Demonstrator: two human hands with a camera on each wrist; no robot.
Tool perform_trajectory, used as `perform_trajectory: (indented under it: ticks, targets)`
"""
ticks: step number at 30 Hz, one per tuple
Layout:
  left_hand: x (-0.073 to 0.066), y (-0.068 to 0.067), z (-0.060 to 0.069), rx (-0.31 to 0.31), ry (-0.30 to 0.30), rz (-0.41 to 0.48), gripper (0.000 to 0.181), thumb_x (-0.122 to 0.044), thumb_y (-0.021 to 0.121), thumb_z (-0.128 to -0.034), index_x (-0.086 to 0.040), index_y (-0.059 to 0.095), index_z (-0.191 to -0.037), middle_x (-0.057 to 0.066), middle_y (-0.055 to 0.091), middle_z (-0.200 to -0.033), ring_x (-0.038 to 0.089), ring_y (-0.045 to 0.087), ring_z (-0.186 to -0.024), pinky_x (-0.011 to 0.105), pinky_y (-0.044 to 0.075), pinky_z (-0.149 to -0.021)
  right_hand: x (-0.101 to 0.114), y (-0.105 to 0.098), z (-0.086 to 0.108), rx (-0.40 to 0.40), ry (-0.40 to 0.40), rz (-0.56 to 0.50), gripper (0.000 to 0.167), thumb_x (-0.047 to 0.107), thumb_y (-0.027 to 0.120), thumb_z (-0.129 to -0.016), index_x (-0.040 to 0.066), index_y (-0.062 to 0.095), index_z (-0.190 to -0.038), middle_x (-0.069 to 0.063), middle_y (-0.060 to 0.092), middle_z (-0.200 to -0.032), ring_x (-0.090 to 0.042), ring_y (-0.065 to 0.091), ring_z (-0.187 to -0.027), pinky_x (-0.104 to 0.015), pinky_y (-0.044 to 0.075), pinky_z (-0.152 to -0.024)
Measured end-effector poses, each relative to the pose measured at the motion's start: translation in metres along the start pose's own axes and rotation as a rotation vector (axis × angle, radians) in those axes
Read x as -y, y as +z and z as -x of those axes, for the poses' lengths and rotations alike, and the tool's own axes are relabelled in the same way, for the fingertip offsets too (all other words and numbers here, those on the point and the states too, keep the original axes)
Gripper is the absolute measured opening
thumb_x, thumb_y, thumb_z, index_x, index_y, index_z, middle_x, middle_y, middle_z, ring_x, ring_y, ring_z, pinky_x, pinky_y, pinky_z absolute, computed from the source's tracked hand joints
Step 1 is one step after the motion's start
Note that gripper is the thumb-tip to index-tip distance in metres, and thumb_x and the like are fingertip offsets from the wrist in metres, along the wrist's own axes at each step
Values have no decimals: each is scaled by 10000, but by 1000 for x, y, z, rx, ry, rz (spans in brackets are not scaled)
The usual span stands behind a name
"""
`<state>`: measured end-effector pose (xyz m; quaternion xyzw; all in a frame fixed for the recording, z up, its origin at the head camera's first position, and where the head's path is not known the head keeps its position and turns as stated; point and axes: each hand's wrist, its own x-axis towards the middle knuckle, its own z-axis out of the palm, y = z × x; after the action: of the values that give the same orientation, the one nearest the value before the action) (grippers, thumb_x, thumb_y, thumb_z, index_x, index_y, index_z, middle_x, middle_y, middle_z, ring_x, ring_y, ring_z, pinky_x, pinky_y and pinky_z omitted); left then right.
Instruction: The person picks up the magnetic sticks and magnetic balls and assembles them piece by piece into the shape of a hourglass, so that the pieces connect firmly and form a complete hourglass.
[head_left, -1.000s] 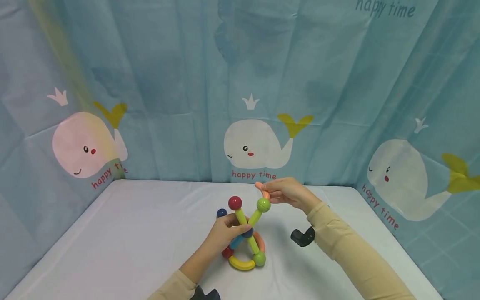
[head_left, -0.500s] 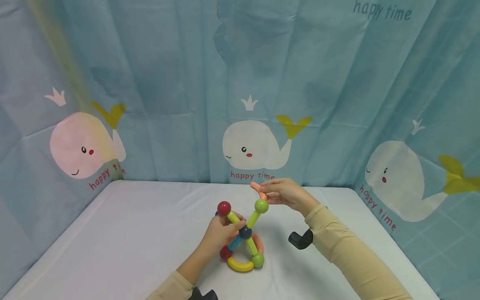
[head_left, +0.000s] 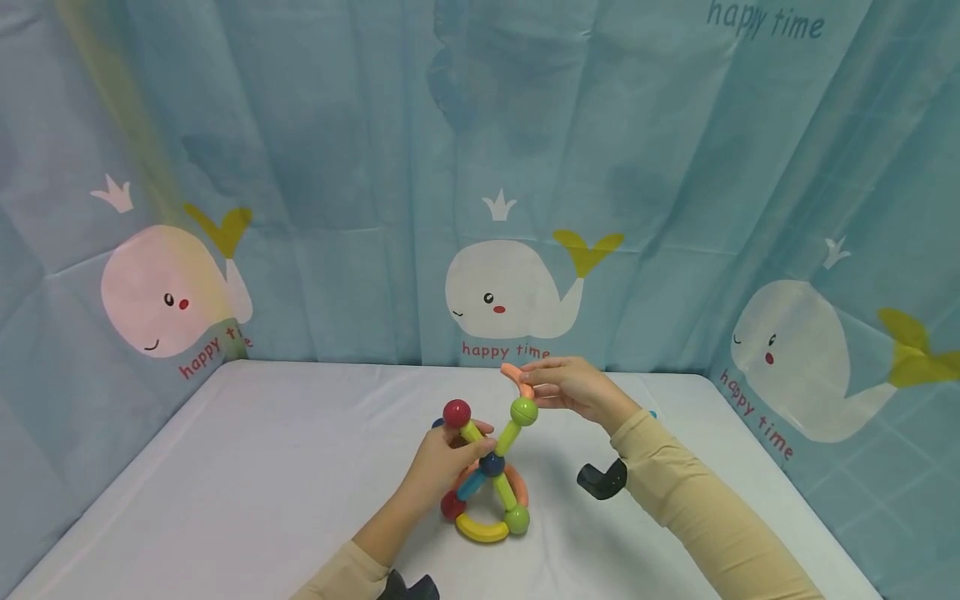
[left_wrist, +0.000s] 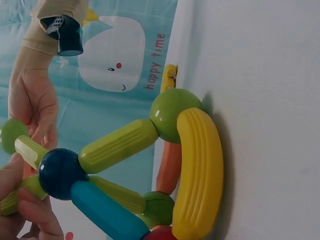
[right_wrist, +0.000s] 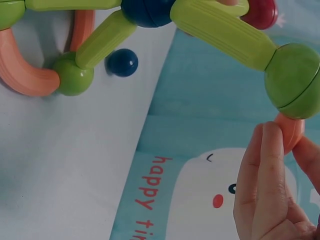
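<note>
A structure of rods and balls stands on the table, with a dark blue ball (head_left: pixel 491 464) at its middle and a curved yellow rod (head_left: pixel 482 530) at its base. My left hand (head_left: pixel 438 467) pinches the light green rod (head_left: pixel 471 432) that slants up to a red ball (head_left: pixel 457 413). Above the right side, my right hand (head_left: pixel 577 389) pinches a curved orange rod (right_wrist: pixel 291 131), whose lower end touches the upper green ball (right_wrist: pixel 292 80). In the left wrist view a blue rod (left_wrist: pixel 107 212) runs down from the dark blue ball.
A loose-looking dark blue ball (right_wrist: pixel 122 62) lies on the white table (head_left: pixel 225 500) behind the structure. A small yellow object (left_wrist: pixel 169 76) shows beyond it in the left wrist view. Blue curtains with whale prints (head_left: pixel 510 287) hang at the table's back and sides.
Over the last second the red ball and its green rod tilted left with my left hand, then came slightly back right. The orange rod and my right hand shifted slightly left.
</note>
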<state>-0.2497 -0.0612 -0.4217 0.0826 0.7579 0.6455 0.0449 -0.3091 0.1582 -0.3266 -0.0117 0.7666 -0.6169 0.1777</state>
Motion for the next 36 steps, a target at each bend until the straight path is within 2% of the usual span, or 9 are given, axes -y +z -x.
perform_trajectory:
  ticks: [4, 8, 15, 17, 22, 28, 32, 36]
  targets:
    - [-5, 1, -1, 21, -6, 2, 351, -287, 765, -872, -67, 696, -1136, 51, 663, -861, 158, 515, -636, 203, 436, -546, 1, 0, 1, 2, -7, 0, 422, 183, 668, -947, -27, 606, -1308, -116, 686, -1190, -118, 716, -877, -289, 608, -819]
    - [-9, 0, 0, 37, -21, -8, 345, -266, 770, -867, -87, 698, -1154, 43, 600, -763, 162, 452, -549, 200, 390, -491, 1, 0, 2, 0, -12, 2, 427, 186, 673, -944, -25, 607, -1309, -117, 685, -1198, -116, 714, -886, -286, 608, -821]
    - [-14, -2, 6, 47, 7, -96, 366, -187, 680, -897, -110, 665, -1255, 92, 678, -1003, 173, 562, -801, 288, 518, -676, 1, 0, 2, 4, -24, 2, 421, 183, 675, -941, -25, 613, -1302, -114, 683, -1218, -108, 711, -897, -280, 605, -827]
    - [-13, -4, 5, 50, 12, -103, 375, -188, 681, -902, -99, 647, -1264, 94, 675, -984, 176, 575, -815, 315, 549, -707, 0, 0, 1, 6, -30, 3, 415, 187, 678, -940, -24, 621, -1293, -102, 686, -1206, -109, 709, -896, -285, 603, -838]
    - [-11, -6, 5, 38, 12, -53, 385, -200, 726, -897, -52, 589, -1226, 116, 695, -1034, 168, 632, -866, 364, 598, -796, 0, 1, 3, 10, -51, 23, 392, 197, 684, -934, -15, 649, -1263, -82, 697, -1180, -111, 708, -908, -313, 595, -879]
    - [-11, -4, 5, 27, 22, -29, 367, -195, 736, -894, -48, 589, -1196, 92, 708, -1045, 157, 640, -877, 339, 602, -772, 1, 2, 4, 15, -72, 43, 345, 214, 698, -921, 24, 694, -1209, -77, 700, -1205, -141, 708, -980, -361, 575, -943]
    - [-11, -3, 5, 16, 30, -17, 337, -193, 735, -894, -55, 607, -1174, 83, 712, -1043, 154, 642, -890, 318, 598, -756, 2, 5, 4, 39, -87, 60, 272, 246, 721, -902, 38, 745, -1076, -59, 733, -1185, -159, 697, -1036, -392, 553, -984]
    - [-11, -3, 5, 12, 43, -20, 330, -206, 735, -898, -61, 622, -1171, 92, 711, -1051, 157, 653, -893, 304, 595, -750, 3, 8, 3, 50, -93, 79, 269, 278, 735, -889, 34, 759, -1000, -47, 762, -1108, -165, 698, -1016, -386, 552, -975]
